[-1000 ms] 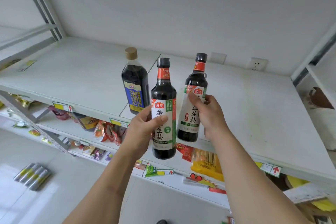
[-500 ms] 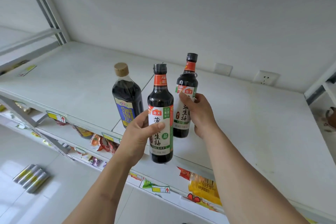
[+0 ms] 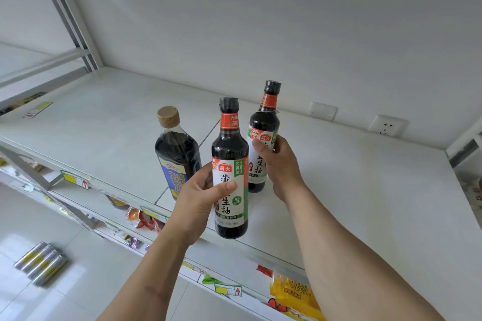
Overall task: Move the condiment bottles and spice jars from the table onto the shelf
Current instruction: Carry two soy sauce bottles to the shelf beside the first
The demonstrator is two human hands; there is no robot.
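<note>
Far left of the hands, low on the floor (image 3: 78, 294): silver packs (image 3: 40, 263), lying side by side. Above them, lower shelves with snack packets (image 3: 142, 217) and yellow price tags (image 3: 75, 179) along the edges.

Just left of the left hand: blue-label bottle (image 3: 177, 154), dark liquid, tan cap, upright on the top shelf (image 3: 104, 122), near its front edge. Partly hidden behind the left hand at its lower right.

Left hand (image 3: 199, 202): curled round the front bottle (image 3: 230, 169), thumb across the white label, fingers behind it. Bottle upright, black cap, orange neck band, dark sauce. Base low against the shelf's front edge; cannot tell whether resting on it or held just off it.

Right hand (image 3: 280, 167): wrapped round the back bottle (image 3: 263, 135) at label height, thumb over the top of the label, fingers out of sight behind. Same kind of bottle, upright, further in on the shelf than the front bottle, base down at the shelf board; contact not clear. Close beside the front bottle, slightly behind and to the right of it.

Beyond the right hand, on the wall (image 3: 260, 21) at shelf level: a blank white plate (image 3: 323, 111) and a socket (image 3: 387, 125). Below the right forearm, under the shelf edge: a yellow packet (image 3: 293, 294) and another price tag (image 3: 228, 289) with a red arrow.
</note>
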